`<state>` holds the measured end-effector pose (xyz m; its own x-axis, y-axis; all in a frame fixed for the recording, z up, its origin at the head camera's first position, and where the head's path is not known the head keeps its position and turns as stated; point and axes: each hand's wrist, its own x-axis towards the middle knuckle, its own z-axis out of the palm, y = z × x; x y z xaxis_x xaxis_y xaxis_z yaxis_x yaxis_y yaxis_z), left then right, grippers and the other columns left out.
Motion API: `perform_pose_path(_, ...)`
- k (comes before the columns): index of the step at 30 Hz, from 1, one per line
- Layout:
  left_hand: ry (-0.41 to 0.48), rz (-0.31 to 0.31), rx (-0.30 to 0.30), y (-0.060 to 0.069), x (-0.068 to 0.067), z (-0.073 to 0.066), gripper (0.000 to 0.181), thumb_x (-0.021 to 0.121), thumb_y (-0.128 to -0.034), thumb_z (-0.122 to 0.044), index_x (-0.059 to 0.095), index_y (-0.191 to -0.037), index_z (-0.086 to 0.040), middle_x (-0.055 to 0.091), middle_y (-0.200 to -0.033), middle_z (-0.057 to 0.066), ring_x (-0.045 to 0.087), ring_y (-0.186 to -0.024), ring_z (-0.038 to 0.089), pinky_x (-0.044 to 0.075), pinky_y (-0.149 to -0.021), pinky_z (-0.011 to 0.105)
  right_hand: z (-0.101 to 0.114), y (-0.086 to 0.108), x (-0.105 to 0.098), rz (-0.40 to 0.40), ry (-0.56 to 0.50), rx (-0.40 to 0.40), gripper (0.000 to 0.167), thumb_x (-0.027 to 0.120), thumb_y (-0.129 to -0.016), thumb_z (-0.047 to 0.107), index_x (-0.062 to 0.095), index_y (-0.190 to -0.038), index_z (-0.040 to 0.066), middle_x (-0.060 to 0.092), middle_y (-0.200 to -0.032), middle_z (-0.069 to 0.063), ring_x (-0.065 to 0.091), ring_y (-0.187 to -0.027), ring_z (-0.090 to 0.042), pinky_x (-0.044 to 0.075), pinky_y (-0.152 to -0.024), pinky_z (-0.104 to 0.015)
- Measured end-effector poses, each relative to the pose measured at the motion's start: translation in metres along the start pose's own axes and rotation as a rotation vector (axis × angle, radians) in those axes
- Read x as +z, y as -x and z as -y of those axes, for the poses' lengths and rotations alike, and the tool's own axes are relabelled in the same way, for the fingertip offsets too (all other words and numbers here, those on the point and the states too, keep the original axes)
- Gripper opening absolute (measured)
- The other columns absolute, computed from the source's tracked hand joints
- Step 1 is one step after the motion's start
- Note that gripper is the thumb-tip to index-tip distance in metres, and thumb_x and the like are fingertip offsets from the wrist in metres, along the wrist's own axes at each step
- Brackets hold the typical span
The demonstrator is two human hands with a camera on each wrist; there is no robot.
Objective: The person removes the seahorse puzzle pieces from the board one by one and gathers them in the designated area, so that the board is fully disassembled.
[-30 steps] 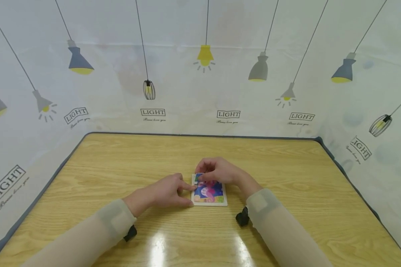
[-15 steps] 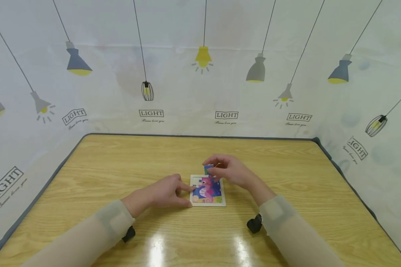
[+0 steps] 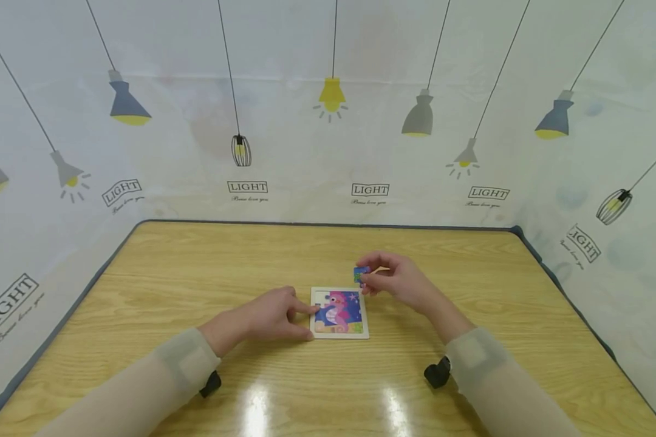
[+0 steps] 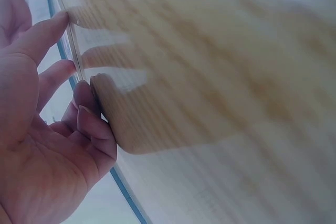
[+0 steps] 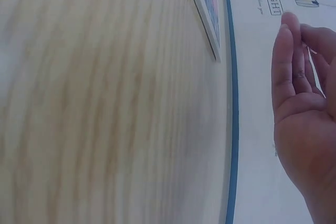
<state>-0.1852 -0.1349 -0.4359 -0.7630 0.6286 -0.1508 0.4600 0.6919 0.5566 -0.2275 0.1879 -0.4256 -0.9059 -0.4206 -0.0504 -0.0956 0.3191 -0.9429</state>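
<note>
Just right of centre in the head view, we are seeing the right hand (image 3: 401,282) pinching a small blue puzzle piece (image 3: 360,275) between thumb and fingers. Left of centre, the left hand (image 3: 276,312) is touching the puzzle tray (image 3: 365,321) with extended index finger and thumb, gripping nothing. That tray (pink seahorse, pale patch at its upper left) is lying below centre on our wooden table (image 3: 208,255); behind, lamp-printed sheeting (image 3: 300,133) is filling the upper frame.

The puzzle (image 3: 341,312) lies on the table (image 3: 470,267), right of the left hand (image 3: 270,312)
</note>
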Motion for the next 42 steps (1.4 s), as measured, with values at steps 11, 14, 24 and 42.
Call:
perform_pose_path(11,0.0,0.001,-0.01,0.001,0.0,-0.001,0.057,0.086,-0.0959,-0.04,0.071,-0.147,-0.021,0.052,-0.089,0.002,0.044,-0.078,0.016,0.037,-0.07,0.03,-0.017,0.008,-0.025,-0.004,-0.02,0.022,0.043,0.073,-0.104,0.008,0.064,-0.146,0.005,0.065,-0.132,-0.019,0.077,-0.107,-0.023,0.064,-0.098,-0.038)
perform_pose_path(14,0.002,0.004,-0.017,0.002,0.0,-0.002,0.057,0.086,-0.0959,-0.04,0.071,-0.147,-0.021,0.052,-0.089,0.002,0.044,-0.079,0.016,0.036,-0.07,0.03,-0.02,0.008,-0.031,-0.002,-0.021,0.016,0.043,0.073,-0.105,0.01,0.063,-0.147,0.003,0.066,-0.134,-0.022,0.078,-0.109,-0.023,0.063,-0.099,-0.038)
perform_pose_path(24,0.003,0.006,-0.026,0.002,-0.001,-0.004,0.056,0.085,-0.0963,-0.04,0.071,-0.148,-0.022,0.052,-0.089,0.002,0.044,-0.079,0.016,0.036,-0.071,0.03,-0.029,-0.003,-0.046,-0.096,0.021,0.049,0.037,0.063,-0.11,0.007,0.064,-0.147,0.0,0.065,-0.133,-0.025,0.076,-0.108,-0.019,0.064,-0.096,-0.034)
perform_pose_path(42,-0.003,0.005,-0.017,0.002,0.0,-0.002,0.057,0.085,-0.0962,-0.041,0.07,-0.148,-0.022,0.052,-0.09,0.002,0.044,-0.079,0.016,0.037,-0.07,0.03,-0.042,-0.037,-0.055,-0.177,0.325,0.155,0.038,0.064,-0.11,0.014,0.068,-0.147,0.005,0.072,-0.128,-0.02,0.063,-0.093,-0.018,0.053,-0.075,-0.025)
